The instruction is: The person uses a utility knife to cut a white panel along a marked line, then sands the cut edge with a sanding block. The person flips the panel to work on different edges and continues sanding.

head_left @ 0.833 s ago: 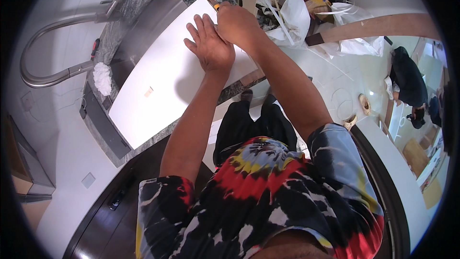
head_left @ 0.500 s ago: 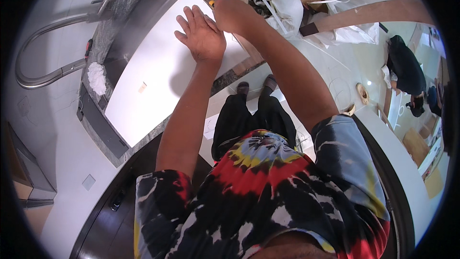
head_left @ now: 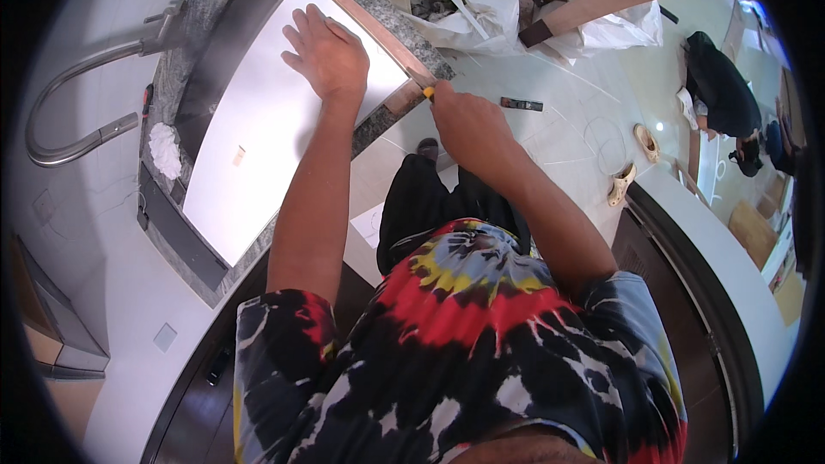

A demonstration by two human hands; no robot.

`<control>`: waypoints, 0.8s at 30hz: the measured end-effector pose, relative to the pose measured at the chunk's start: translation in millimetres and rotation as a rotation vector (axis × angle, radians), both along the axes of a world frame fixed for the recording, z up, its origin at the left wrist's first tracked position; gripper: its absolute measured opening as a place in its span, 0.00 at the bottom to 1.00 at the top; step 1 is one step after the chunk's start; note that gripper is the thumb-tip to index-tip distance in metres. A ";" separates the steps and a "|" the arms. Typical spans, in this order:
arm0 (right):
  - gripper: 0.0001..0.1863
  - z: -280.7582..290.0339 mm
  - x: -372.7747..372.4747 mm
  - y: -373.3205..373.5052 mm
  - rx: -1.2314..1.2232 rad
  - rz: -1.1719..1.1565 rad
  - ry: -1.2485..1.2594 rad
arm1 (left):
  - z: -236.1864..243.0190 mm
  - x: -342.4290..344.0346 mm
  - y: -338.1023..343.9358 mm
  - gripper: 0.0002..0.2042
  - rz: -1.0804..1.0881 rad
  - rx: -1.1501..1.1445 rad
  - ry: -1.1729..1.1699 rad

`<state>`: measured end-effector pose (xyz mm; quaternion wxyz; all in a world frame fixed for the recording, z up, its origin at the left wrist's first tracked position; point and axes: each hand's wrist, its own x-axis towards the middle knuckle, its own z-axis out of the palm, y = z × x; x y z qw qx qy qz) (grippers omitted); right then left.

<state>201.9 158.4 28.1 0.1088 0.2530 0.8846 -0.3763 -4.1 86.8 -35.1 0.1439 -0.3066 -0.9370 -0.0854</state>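
White panel (head_left: 275, 133) lying over the granite countertop (head_left: 198, 13), left hand (head_left: 328, 56) spread flat and pressing on its far end, right hand (head_left: 468, 125) just beside its brown edge, closed around a yellow-tipped tool (head_left: 427, 93).

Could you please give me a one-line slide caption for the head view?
Left hand flat on white panel over granite counter; right hand grips yellow-tipped tool at its edge.

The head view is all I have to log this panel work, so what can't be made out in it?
- Tool in the right hand: only an orange tip shows; the fist hides the rest.
- White panel under the left hand: the palm covers that patch.
- Small dark item on the floor: too small to identify.
- Sink: mostly covered by the panel.
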 end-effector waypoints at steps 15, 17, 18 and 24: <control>0.13 26.0 -23.2 32.2 -0.099 -0.159 0.259 | 1.9 -4.2 -7.4 0.23 0.086 -0.001 -0.117; 0.15 2.7 -63.4 42.3 -0.032 -0.154 0.265 | 2.7 -3.1 0.6 0.23 0.084 0.000 -0.188; 0.16 -11.7 -84.6 44.3 -0.022 -0.147 0.275 | -1.0 -2.0 2.5 0.24 0.087 0.003 -0.201; 0.21 -34.5 -177.7 44.3 -0.013 -0.058 0.209 | -6.3 -3.3 -5.1 0.25 0.083 0.027 -0.273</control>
